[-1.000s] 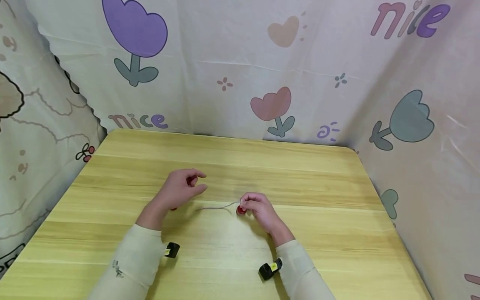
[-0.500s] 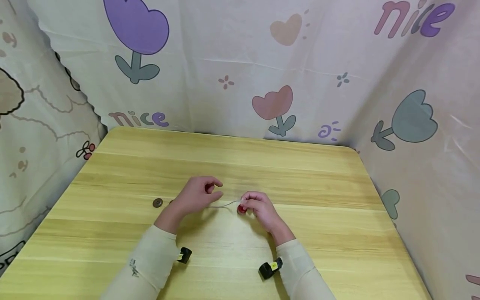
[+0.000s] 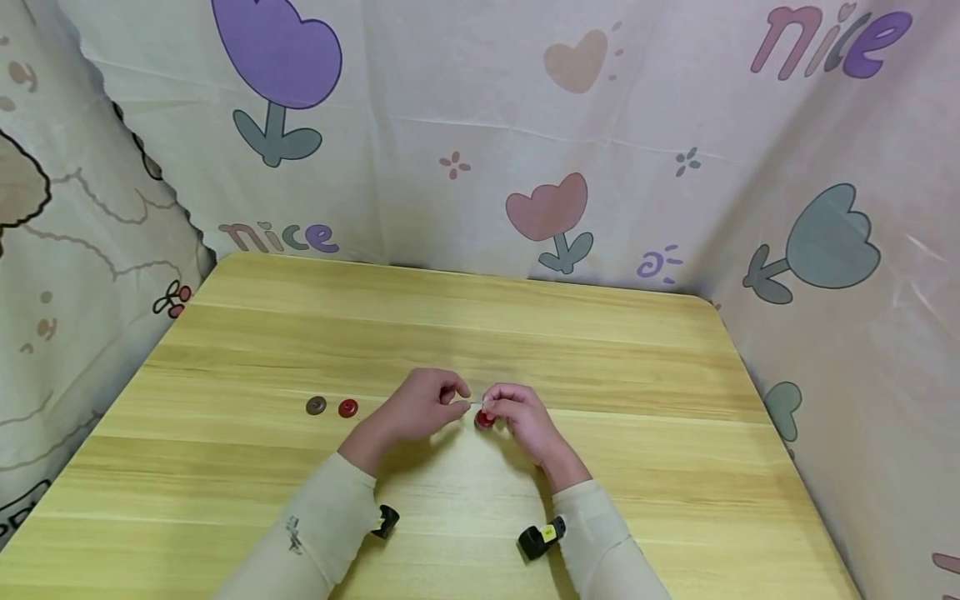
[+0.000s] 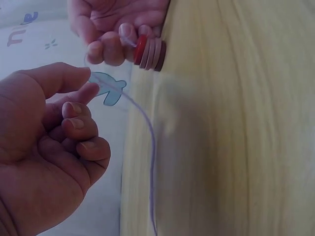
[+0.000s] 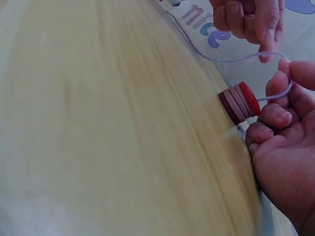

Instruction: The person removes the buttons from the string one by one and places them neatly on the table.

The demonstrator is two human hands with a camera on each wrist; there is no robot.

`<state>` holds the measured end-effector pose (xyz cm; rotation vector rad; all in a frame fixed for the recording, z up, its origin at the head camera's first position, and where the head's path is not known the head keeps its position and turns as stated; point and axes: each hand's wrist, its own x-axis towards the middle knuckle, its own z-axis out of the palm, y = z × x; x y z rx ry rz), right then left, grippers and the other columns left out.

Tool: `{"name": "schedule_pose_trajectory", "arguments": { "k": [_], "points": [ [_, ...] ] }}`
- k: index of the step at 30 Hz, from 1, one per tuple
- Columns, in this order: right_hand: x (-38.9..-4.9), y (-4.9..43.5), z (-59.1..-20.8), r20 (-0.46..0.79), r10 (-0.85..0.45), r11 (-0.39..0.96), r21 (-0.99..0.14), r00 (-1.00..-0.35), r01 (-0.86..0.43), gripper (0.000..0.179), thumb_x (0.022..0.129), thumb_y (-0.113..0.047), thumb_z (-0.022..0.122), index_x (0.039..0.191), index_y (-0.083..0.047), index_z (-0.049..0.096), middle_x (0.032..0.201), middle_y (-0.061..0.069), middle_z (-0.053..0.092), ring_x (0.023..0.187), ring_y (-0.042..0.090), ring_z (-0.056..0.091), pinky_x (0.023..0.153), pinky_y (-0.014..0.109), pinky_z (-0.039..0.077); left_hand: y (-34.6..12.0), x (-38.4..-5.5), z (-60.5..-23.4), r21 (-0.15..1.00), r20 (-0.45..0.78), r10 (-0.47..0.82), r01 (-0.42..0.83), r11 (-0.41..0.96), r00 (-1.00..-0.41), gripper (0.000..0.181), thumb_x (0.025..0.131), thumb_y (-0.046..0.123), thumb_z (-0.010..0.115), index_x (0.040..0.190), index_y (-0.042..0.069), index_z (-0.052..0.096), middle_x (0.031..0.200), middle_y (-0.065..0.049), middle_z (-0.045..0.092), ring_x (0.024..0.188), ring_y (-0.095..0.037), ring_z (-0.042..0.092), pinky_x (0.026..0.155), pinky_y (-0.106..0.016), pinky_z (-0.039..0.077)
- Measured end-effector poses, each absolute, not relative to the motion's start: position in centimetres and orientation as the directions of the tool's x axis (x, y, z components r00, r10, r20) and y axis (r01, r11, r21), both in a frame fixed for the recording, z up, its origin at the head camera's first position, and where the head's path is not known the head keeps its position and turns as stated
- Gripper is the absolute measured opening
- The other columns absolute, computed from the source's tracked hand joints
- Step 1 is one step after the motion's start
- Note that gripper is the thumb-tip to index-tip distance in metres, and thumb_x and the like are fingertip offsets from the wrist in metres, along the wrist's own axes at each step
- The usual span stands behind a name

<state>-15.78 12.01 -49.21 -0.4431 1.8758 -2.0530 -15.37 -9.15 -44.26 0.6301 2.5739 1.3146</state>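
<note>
A pale lilac string point(image 5: 227, 61) runs through a stack of red, pinkish and dark brown buttons point(image 5: 239, 103). My right hand point(image 3: 521, 421) pinches the string between thumb and index finger, and the stack hangs just under those fingertips. Close by on the left, my left hand point(image 3: 423, 404) has thumb and index tip meeting on the same string, its other fingers curled inward. From there a loose length of string point(image 4: 151, 142) trails down in the left wrist view. Left of both hands, a brown button point(image 3: 316, 405) and a red button point(image 3: 347, 407) lie flat on the table.
The light wooden table point(image 3: 600, 350) spreads around both hands. A printed cloth point(image 3: 412, 100) hangs behind it and along the sides. Black wrist cameras point(image 3: 536, 540) sit at both sleeves.
My left hand has moved right, from an open-fingered pose to the string beside my right hand, uncovering the brown and red buttons. The right hand has stayed in place.
</note>
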Motion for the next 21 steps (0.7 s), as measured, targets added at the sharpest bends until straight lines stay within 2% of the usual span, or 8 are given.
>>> {"name": "schedule_pose_trajectory", "arguments": {
  "k": [5,10,16,21],
  "points": [
    [-15.76,12.02,-49.15,0.015,-0.424,-0.078,-0.997,-0.906,0.021,0.022,0.09,-0.003,0.055,0.09,0.018,0.056,0.078,0.008,0.06,0.076,0.02,0.057,0.072,0.031,0.044,-8.86,-15.37,-44.37,0.798,0.065,0.475,0.331,0.503,-0.877,0.007,0.093,0.008,0.067,0.089,0.006,0.072,0.061,0.005,0.039,0.053,-0.008,0.034,0.056,-0.027,0.034],
    [-15.75,12.0,-49.14,0.015,-0.414,-0.071,-0.997,-0.91,0.016,0.02,0.089,-0.005,0.055,0.088,0.015,0.058,0.077,0.004,0.059,0.074,0.018,0.055,0.069,0.03,0.042,-8.79,-15.4,-44.22,0.791,0.068,0.475,0.337,0.51,-0.877,0.01,0.092,0.004,0.063,0.084,0.007,0.07,0.061,0.006,0.041,0.056,-0.007,0.038,0.059,-0.028,0.038],
    [-15.76,11.96,-49.15,0.02,-0.424,-0.083,-0.996,-0.905,0.017,0.021,0.09,-0.004,0.055,0.089,0.017,0.056,0.078,0.007,0.059,0.075,0.02,0.056,0.07,0.031,0.043,-8.75,-15.49,-44.17,0.792,0.036,0.462,0.307,0.528,-0.886,0.014,0.092,0.003,0.059,0.081,0.012,0.062,0.064,0.006,0.042,0.058,-0.008,0.041,0.059,-0.027,0.039],
    [-15.75,12.0,-49.16,0.022,-0.431,-0.084,-0.996,-0.902,0.017,0.02,0.092,-0.002,0.053,0.089,0.018,0.055,0.078,0.009,0.058,0.074,0.02,0.056,0.069,0.031,0.045,-9.03,-15.45,-44.2,0.804,0.028,0.437,0.28,0.525,-0.899,0.014,0.092,0.003,0.057,0.082,0.013,0.058,0.066,0.003,0.043,0.06,-0.01,0.042,0.058,-0.027,0.038]
  ]
}}
